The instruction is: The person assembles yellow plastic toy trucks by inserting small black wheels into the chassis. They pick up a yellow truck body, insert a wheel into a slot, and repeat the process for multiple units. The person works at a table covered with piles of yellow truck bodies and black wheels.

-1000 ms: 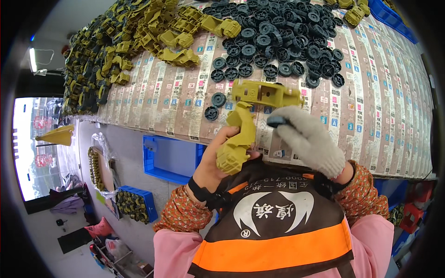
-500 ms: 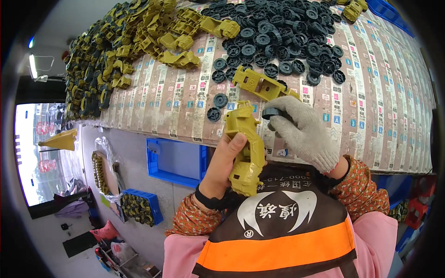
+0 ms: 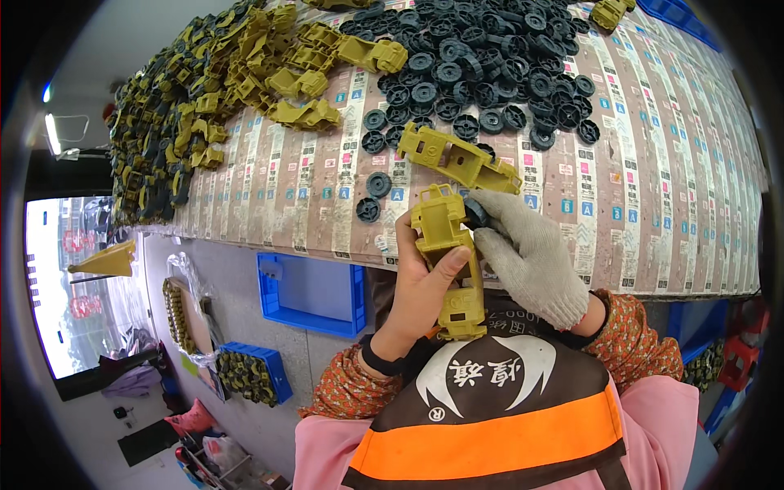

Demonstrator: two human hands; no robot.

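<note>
My bare left hand [image 3: 423, 282] grips an olive-yellow plastic toy car body [image 3: 441, 219], its thumb pressed across the middle. My right hand [image 3: 535, 257], in a grey knitted glove, pinches a dark toy wheel [image 3: 475, 214] against the upper right side of that body. Part of the wheel is hidden by the gloved fingers. Just beyond lies a second yellow car body [image 3: 461, 161] on the table. Two loose dark wheels [image 3: 378, 184] rest to the left of my hands.
A large heap of dark wheels [image 3: 482, 61] covers the far middle of the table [image 3: 278, 184]. Yellow bodies [image 3: 302, 82] pile up at the far left, beside many with wheels fitted [image 3: 155, 139]. Below the table edge stands a blue crate [image 3: 310, 306].
My right hand has brought the wheel onto the side of the car body; before, it was held apart. My left hand has turned the body and shifted it slightly right.
</note>
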